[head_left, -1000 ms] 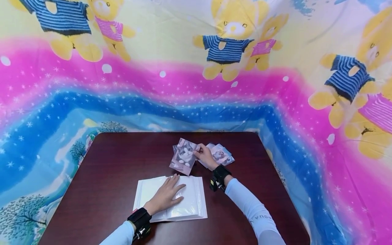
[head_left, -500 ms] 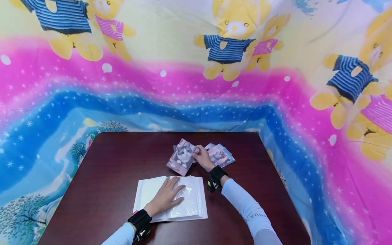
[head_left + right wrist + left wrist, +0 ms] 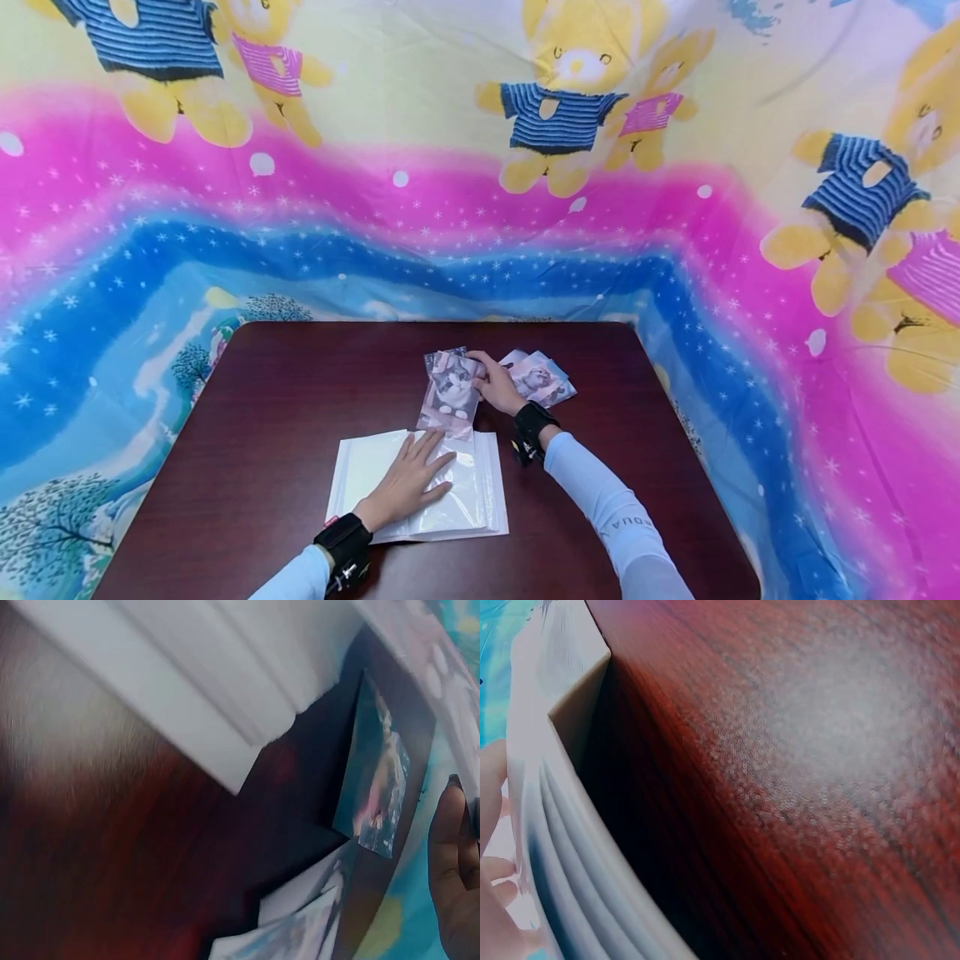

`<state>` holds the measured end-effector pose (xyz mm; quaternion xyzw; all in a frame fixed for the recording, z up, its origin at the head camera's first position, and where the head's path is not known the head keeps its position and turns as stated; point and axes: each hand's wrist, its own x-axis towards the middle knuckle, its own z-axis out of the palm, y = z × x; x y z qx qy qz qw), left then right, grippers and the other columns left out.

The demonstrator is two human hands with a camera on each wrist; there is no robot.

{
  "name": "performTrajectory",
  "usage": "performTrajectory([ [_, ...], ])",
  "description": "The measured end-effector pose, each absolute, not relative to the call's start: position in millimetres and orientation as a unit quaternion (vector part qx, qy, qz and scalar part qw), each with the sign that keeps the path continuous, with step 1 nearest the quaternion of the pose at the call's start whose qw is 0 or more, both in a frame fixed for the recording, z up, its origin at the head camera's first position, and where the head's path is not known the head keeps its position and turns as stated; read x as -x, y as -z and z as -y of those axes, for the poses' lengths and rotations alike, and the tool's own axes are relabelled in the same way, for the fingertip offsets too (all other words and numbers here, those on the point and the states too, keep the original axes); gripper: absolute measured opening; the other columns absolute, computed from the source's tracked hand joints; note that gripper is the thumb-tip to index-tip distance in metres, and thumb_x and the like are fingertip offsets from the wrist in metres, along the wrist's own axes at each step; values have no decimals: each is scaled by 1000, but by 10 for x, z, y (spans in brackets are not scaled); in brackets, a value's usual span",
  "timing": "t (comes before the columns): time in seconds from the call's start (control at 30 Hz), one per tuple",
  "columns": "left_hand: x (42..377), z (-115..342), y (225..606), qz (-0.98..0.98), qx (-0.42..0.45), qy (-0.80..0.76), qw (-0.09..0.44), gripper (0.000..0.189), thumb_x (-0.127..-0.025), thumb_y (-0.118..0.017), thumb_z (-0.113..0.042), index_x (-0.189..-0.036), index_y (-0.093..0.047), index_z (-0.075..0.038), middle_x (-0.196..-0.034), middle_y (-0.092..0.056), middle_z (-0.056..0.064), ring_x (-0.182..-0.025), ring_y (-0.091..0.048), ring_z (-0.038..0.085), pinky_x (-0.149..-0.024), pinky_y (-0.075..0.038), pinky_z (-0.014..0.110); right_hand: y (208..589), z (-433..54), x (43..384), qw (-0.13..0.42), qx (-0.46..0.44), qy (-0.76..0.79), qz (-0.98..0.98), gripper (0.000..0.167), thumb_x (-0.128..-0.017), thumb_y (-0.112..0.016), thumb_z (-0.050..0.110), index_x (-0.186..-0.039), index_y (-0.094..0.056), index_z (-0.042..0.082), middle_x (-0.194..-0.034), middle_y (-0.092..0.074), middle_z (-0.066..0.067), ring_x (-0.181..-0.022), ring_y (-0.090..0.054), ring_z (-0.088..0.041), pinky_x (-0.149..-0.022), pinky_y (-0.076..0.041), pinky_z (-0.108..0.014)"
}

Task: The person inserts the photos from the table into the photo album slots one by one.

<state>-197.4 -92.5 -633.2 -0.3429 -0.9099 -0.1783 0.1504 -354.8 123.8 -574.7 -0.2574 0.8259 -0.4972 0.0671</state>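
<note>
An open white photo album (image 3: 487,500) with clear pockets lies near the front of the table. My left hand (image 3: 405,487) rests on its pages with fingers spread; the left wrist view catches part of that hand (image 3: 495,847) beside the album's thick page edges (image 3: 592,832). Between thumb and fingers, my right hand (image 3: 498,385) pinches the right edge of a cat photo (image 3: 453,400). The photo's lower end meets or overlaps the album's top edge; the pocket opening cannot be made out. In the right wrist view the photo (image 3: 431,667) stands above the table.
Behind the held photo lies another glossy picture (image 3: 432,362), seen better in the right wrist view as a shiny card (image 3: 382,787). A few overlapping cat photos (image 3: 540,379) lie right of my right hand. A patterned cloth (image 3: 450,287) hangs behind the dark wooden table (image 3: 262,400).
The cat photo has turned from a slant to nearly straight and come down, so its lower end reaches the album's top edge. My left hand stays in place.
</note>
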Motion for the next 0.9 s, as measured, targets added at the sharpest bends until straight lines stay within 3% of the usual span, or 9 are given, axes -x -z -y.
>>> performTrajectory([
  [0.1,1965,919,6341,910,343,181,143,49,-92,-69,-34,-132,-62,-7,-148,-40,29,-136,-37,45,-106,-27,69,5718,-1235,3561,73,287,452,-841,52,-99,-49,-10,-148,-43,6,-74,-58,-20,-57,-55,-33,-53,-46,-32],
  [0.2,1959,913,6350,914,340,181,130,51,-94,-66,-35,-136,-59,-7,-150,-38,28,-138,-35,44,-107,-26,68,5708,-1230,3578,76,300,447,-839,51,-98,-49,-10,-147,-44,3,-77,-58,-19,-60,-57,-37,-53,-44,-27],
  [0.33,1956,909,6353,918,337,177,116,53,-97,-62,-37,-142,-54,-10,-153,-35,26,-141,-32,42,-109,-24,67,5720,-1221,3598,68,305,456,-834,50,-97,-49,-12,-145,-45,-1,-77,-58,-20,-65,-58,-44,-56,-46,-28],
  [0.6,1953,930,6333,918,336,176,120,52,-97,-62,-35,-142,-54,-10,-151,-35,28,-140,-33,44,-109,-24,66,5718,-1137,3594,96,322,446,-829,49,-99,-50,-9,-146,-45,1,-85,-63,-20,-62,-58,-44,-54,-49,-30],
  [0.83,1961,943,6338,917,331,187,119,51,-97,-61,-36,-141,-55,-10,-151,-35,28,-141,-32,43,-111,-23,65,5786,-1098,3550,139,325,458,-816,40,-102,-46,-4,-142,-49,-3,-119,-59,-26,-43,-37,-16,-48,-35,-25],
  [0.9,1962,941,6343,915,332,194,124,50,-97,-62,-35,-139,-56,-10,-151,-36,29,-140,-32,43,-110,-23,65,5816,-1105,3527,148,326,464,-810,39,-103,-44,-2,-142,-49,-4,-127,-56,-29,-43,-34,-14,-49,-35,-26],
])
